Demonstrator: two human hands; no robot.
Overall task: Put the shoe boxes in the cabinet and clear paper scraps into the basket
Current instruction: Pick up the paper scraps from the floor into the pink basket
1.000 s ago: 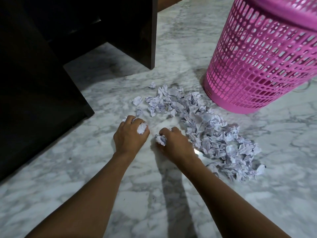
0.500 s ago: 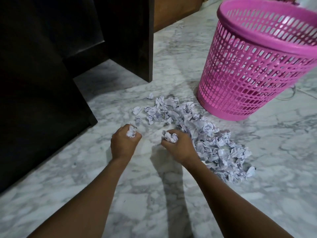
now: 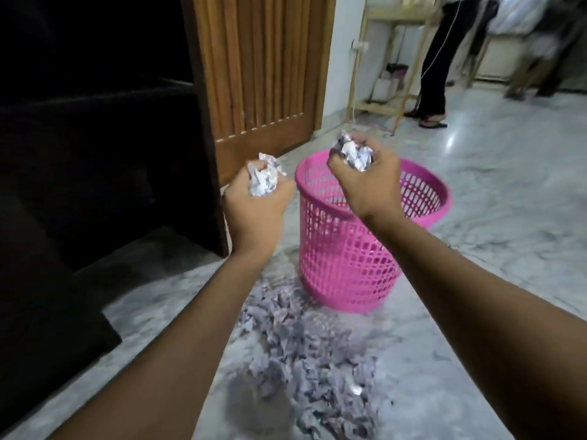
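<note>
Two hands: left hand (image 3: 257, 211) and right hand (image 3: 365, 182), each closed on one wad of scraps, left wad (image 3: 265, 179) and right wad (image 3: 354, 152). One basket (image 3: 346, 265). One scrap pile (image 3: 305, 354) on floor; pieces too many and blurred to count. One cabinet (image 3: 95, 154). One bystander (image 3: 438, 58).

pink lattice basket (image 3: 349, 249), white-grey marbled floor (image 3: 508, 192)

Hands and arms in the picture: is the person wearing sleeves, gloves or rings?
No. The left hand and right hand are bare, with no gloves, rings or watch showing. Both forearms are uncovered as far as the picture reaches, so no sleeve appears.
</note>
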